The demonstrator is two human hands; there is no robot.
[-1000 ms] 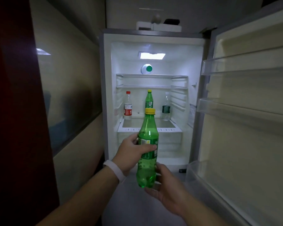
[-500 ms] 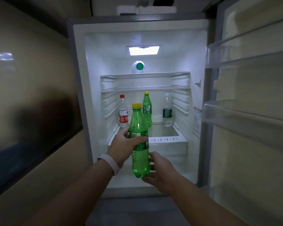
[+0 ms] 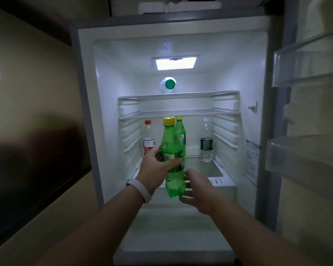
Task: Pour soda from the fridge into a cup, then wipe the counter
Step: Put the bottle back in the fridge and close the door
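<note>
A green soda bottle (image 3: 172, 150) with a yellow cap is held upright in front of the open fridge (image 3: 112, 77). My left hand (image 3: 156, 167) grips it around the label, a white band on the wrist. My right hand (image 3: 199, 191) sits at the bottle's base with fingers relaxed and spread, touching or nearly touching its lower right side. The bottle is at the level of the fridge's lower shelf. No cup or counter is in view.
On the lower shelf stand a red-capped bottle (image 3: 148, 137), a second green bottle (image 3: 180, 131) and a clear water bottle (image 3: 206, 141). A green-capped bottle (image 3: 168, 85) lies on the top shelf. The open door (image 3: 311, 116) with clear bins is at right, a wall at left.
The fridge has grown larger in view as I have come closer. The held bottle has moved toward the fridge interior, both hands staying with it.
</note>
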